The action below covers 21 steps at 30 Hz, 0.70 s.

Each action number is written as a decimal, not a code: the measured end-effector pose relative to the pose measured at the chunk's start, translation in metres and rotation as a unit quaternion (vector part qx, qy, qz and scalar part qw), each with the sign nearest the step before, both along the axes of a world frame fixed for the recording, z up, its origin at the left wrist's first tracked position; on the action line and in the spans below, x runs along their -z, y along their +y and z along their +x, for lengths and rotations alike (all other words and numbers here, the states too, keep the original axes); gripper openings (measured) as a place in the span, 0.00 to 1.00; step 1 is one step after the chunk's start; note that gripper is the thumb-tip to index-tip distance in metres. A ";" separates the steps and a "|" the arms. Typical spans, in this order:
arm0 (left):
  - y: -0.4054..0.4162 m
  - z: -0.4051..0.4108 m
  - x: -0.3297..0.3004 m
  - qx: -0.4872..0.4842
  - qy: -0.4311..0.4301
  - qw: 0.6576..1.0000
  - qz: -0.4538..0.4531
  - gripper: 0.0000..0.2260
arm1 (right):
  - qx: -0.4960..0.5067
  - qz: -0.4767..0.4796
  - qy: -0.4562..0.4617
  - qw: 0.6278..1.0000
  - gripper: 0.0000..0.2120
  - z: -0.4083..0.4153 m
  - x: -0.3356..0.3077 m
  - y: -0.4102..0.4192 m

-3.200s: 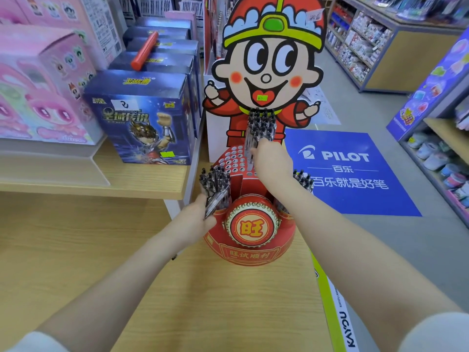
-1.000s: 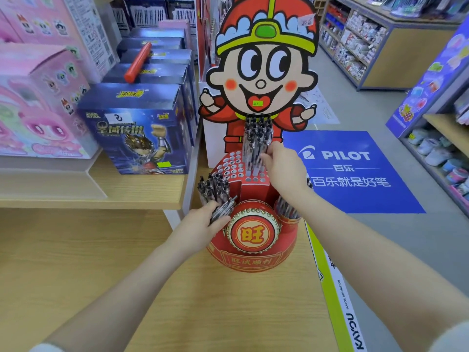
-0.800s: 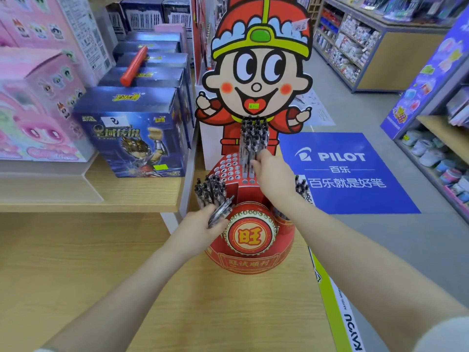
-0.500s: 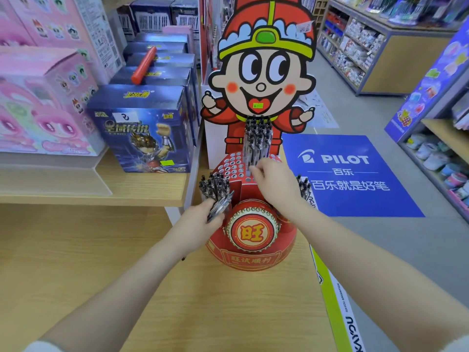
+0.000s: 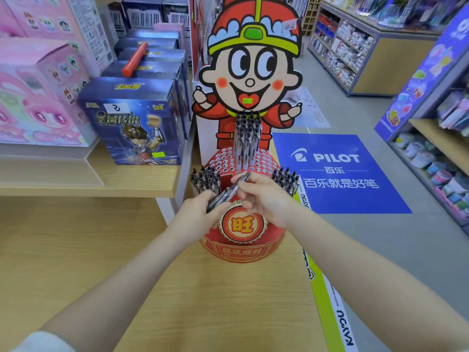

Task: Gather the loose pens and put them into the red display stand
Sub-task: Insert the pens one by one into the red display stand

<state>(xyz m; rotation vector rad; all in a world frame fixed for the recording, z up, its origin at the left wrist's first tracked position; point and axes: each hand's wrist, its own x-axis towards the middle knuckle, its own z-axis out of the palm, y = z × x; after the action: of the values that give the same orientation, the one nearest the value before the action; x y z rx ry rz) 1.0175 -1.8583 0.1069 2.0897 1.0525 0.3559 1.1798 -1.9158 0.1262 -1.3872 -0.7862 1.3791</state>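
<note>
Your left hand [image 5: 200, 212] grips a few loose pens [image 5: 225, 193], your right hand [image 5: 264, 196] apparently pinching one; many holes in the red display stand [image 5: 241, 250] remain unfilled.

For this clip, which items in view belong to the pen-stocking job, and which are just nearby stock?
Job:
loose pens, gripped by the left hand, pinched by the right hand
red display stand
pens already standing in it

Nearby:
blue figure box
pink boxes
red tube
</note>
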 end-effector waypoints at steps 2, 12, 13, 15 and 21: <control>-0.001 -0.002 0.001 0.015 0.008 1.000 -0.009 0.12 | 0.020 -0.004 0.009 1.000 0.07 0.006 -0.003 -0.001; 0.002 -0.001 0.001 0.010 -0.001 0.999 0.051 0.15 | 0.060 -0.062 -0.033 0.996 0.07 -0.002 -0.001 0.005; 0.002 -0.001 0.000 0.008 0.002 0.999 0.047 0.16 | 0.060 -0.057 -0.031 0.996 0.06 0.000 -0.004 0.004; 0.004 -0.001 -0.001 0.005 0.008 0.999 0.040 0.16 | 0.074 -0.035 -0.043 0.996 0.04 0.009 -0.011 0.005; 0.010 0.002 0.002 -0.016 0.041 0.998 0.037 0.10 | 0.226 0.082 -0.248 0.938 0.06 0.037 -0.023 0.013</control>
<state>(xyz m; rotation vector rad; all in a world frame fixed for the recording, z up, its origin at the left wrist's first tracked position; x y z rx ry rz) 1.0195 -1.8483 0.1049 2.1718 1.1368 0.3326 1.2168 -1.9027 0.1494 -1.6758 -0.8111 0.5984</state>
